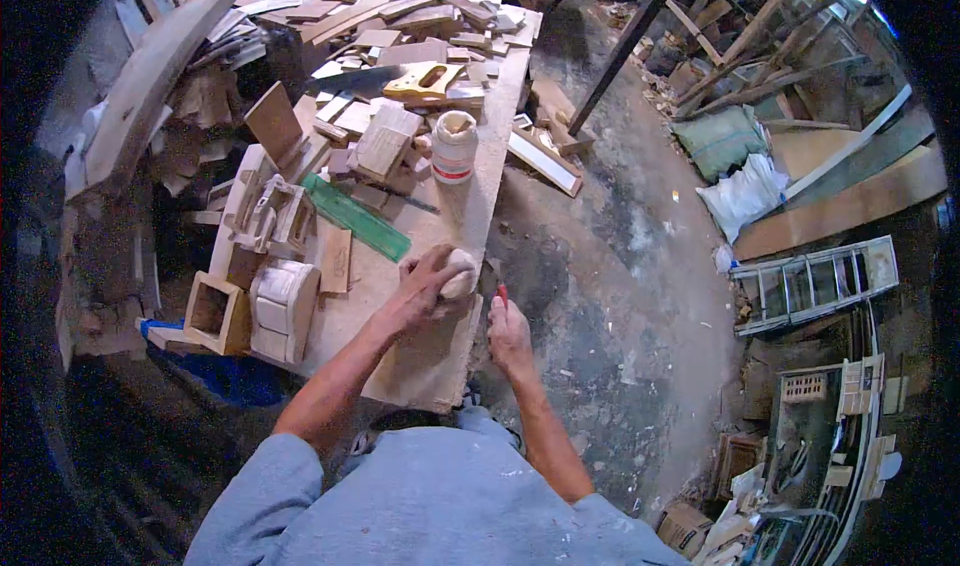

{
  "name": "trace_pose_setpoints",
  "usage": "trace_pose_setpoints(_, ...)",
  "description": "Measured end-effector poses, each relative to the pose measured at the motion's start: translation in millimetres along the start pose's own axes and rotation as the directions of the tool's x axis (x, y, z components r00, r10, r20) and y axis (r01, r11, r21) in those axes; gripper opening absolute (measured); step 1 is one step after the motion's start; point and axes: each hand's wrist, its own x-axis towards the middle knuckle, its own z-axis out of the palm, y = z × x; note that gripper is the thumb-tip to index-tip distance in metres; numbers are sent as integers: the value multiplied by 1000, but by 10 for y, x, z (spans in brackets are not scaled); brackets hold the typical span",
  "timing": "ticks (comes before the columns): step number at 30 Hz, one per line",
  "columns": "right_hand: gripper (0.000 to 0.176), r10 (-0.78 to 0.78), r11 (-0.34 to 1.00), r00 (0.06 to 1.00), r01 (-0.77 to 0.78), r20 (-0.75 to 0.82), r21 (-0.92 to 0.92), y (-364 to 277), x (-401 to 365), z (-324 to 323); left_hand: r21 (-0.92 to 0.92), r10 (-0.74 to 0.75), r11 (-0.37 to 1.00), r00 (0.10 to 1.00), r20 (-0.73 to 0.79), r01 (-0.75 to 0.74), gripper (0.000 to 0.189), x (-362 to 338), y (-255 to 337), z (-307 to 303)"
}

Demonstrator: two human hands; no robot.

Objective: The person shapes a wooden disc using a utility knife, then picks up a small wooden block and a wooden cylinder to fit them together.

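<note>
The left hand is wrapped around a small round wood lump and presses it down on the table. The lump sits near the table's right edge, close to the person. The right hand is just beside the table edge, curled tight around a thin stick with a red tip. It may be a pencil or a little tool; it is too small to tell. The red tip is near the lump but does not touch it.

It looks like the holding step: one hand pins the wood and the other has the stick ready. The lump is round and could roll, so any next move needs a firm hold and a careful tip.

Farther up the table stand a white jar, a green ruler and small wooden boxes.
</note>
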Motion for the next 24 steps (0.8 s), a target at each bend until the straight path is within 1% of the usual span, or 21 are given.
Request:
trace_pose_setpoints(3,43,-77,993,997,76,-3,-90,-204,-92,-16,183,55,981,998,24,-59,69,-2,-568,382)
trace_pose_setpoints(6,42,26,996,999,-22,44,-81,-354,-122,-31,226,-3,974,997,71,-13,75,-24,-23,22)
trace_pose_setpoints(9,42,26,995,998,-21,57,-96,-351,-123,-12,230,10,973,995,99,-33,74,-18,4,-15)
trace_pose_setpoints(12,44,35,989,998,-27,49,-147,-399,-131,-9,165,32,985,996,88,-46,72,-24,-72,11)
trace_pose_setpoints(14,44,81,981,996,-72,42,-177,-411,-141,10,156,20,987,995,95,-35,72,-10,-109,54)
trace_pose_setpoints(15,45,103,976,994,-94,40,-195,-416,-139,15,178,14,984,995,99,-31,71,-13,-126,76)
trace_pose_setpoints(16,45,92,979,995,-83,43,-184,-423,-149,16,199,7,980,995,103,-28,71,-16,-148,99)
trace_pose_setpoints(18,45,67,985,997,-59,46,-159,-448,-145,18,299,0,954,993,114,-34,70,-8,-152,98)
trace_pose_setpoints(21,45,34,991,998,-26,58,-128,-348,-105,46,270,-51,963,988,146,10,69,1,-101,50)
trace_pose_setpoints(24,44,46,985,999,-41,28,-170,-317,-98,124,189,37,981,999,34,-42,69,-35,-209,146)
